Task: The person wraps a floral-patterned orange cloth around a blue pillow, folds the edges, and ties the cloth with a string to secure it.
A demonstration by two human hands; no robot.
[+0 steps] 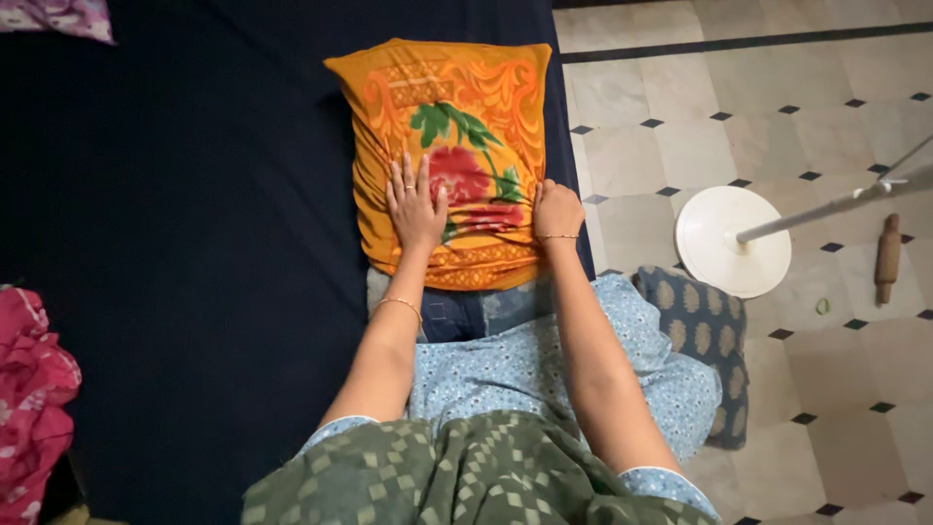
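Fingers (408,185) of the left hand (415,209) lie spread and flat on the orange pillow (449,126), holding nothing; the right hand (557,209) is curled at the pillow's right edge, its fingertips tucked out of sight, so whether they pinch the cover cannot be told. Landmark: the pillow. Beneath it and running far to its left, a dark blue sheet (194,243) covers the bed, the largest thing in view. To the pillow's right, off the bed, a pale tiled floor (739,117) with small black diamonds. The pillow itself sits near the sheet's right edge, orange cover with a red flower and green leaves, both hands on its near half. Just below the pillow, folded blue cloths (476,313), touching its near edge, lie between the forearms. Below and right of the pillow, a dark cushion with pale leaf print (702,326) rests on the floor. Right of the pillow, a round white stand base (719,253) with a slanted pole. Far left and below the pillow, a crumpled pink cloth (29,389). Farthest right of the pillow, a wooden rolling pin (887,255) on the tiles. A thin bangle shows on each wrist, and a ring on the left hand.
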